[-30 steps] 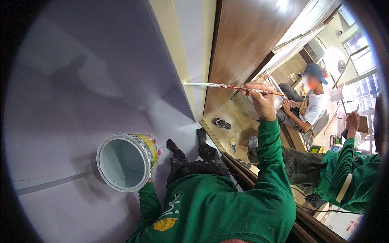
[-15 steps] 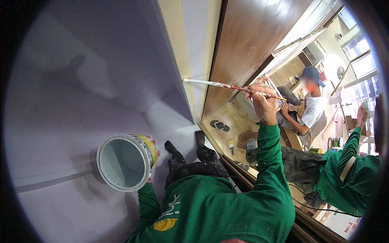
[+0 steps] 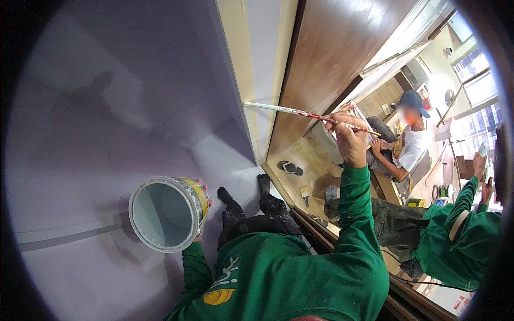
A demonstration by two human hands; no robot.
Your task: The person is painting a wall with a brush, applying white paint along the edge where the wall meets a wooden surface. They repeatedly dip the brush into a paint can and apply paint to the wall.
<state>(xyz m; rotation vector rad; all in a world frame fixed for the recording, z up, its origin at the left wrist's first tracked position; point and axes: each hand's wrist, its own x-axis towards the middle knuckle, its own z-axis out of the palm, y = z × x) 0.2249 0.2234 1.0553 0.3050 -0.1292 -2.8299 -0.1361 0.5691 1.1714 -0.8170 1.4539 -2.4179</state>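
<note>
My left hand (image 3: 205, 193) is wrapped round the side of a paint can (image 3: 195, 191), mostly hidden behind it. The can is tilted with its mouth toward me, and its inside is coated in pale paint. Raised at the right, my right hand (image 3: 350, 138) pinches a long, thin paintbrush (image 3: 300, 112) spattered red and white. Its whitened far end meets the edge where the pale lilac wall (image 3: 160, 101) joins a cream strip (image 3: 243, 64). A pale band (image 3: 262, 48) runs between this strip and a second cream one.
A brown wooden panel (image 3: 337, 53) stands right of the strips. Beyond it a person in a cap (image 3: 412, 144) sits, and another person in green (image 3: 455, 241) works at the far right. Sandals (image 3: 290, 168) and a flat brush (image 3: 304, 195) lie on the floor.
My view shifts slightly, while both hands keep their grips and the brush end stays at the wall edge. The person in green has lowered one hand, and their other hand now shows.
</note>
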